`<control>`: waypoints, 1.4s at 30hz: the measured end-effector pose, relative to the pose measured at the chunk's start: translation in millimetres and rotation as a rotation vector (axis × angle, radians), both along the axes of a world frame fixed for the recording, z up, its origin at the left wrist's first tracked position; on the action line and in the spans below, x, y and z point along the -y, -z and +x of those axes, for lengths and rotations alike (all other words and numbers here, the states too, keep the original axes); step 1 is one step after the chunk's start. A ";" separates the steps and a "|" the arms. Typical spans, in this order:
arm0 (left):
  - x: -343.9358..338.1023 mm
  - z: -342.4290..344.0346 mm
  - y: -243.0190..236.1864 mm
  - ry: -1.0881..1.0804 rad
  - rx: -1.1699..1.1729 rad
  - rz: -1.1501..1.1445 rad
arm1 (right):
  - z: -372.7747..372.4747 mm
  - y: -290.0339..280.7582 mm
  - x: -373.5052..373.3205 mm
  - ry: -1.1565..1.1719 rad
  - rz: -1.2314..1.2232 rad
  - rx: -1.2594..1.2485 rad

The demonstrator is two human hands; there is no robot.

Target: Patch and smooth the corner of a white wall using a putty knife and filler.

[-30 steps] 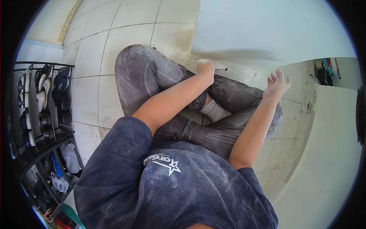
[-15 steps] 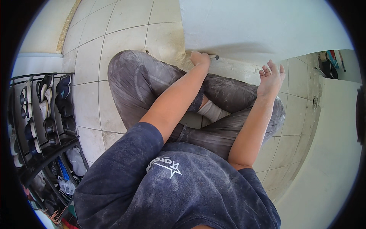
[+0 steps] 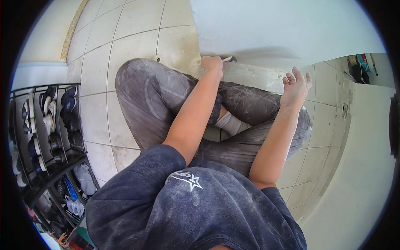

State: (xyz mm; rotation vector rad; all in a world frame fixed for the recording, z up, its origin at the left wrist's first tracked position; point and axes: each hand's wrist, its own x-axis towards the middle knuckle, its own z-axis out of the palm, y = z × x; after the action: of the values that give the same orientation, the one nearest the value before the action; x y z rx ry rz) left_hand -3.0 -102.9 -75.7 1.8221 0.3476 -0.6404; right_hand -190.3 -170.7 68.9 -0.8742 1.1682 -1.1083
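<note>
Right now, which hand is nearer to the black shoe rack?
Left. The left hand, gripping a slim tool, is beyond the crossed legs, well to the right of the black shoe rack; the right hand is farther right, near the right knee.

Hand tool point(image 3: 228, 59) was pale, dark-tipped; wall point(image 3: 287, 29) bluish white; T-shirt point(image 3: 216, 216) navy, white star point(image 3: 194, 183); trousers point(image 3: 139, 91) charcoal, white-smudged; floor tiles point(image 3: 133, 46) cream, dark-gridded.

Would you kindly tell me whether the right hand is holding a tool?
No, the right hand is open and empty, its fingers spread apart.
</note>
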 end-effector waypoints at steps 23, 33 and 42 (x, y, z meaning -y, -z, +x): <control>3.3 36.2 48.5 -0.185 -0.489 -0.614 | -4.3 -7.0 2.1 -0.030 -0.001 0.055; 7.2 28.9 26.4 -0.147 -0.473 -0.539 | -16.1 -5.9 9.1 -0.051 -0.047 0.045; 8.8 18.0 13.9 -0.168 -0.328 -0.546 | -10.0 -3.3 2.6 -0.094 -0.118 -0.286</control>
State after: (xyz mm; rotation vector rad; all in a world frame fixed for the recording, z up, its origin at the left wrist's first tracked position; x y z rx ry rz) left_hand 15.0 -111.7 -89.6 1.1560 0.4843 -0.8242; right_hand -200.3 -173.3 72.2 -1.1974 1.2887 -1.0051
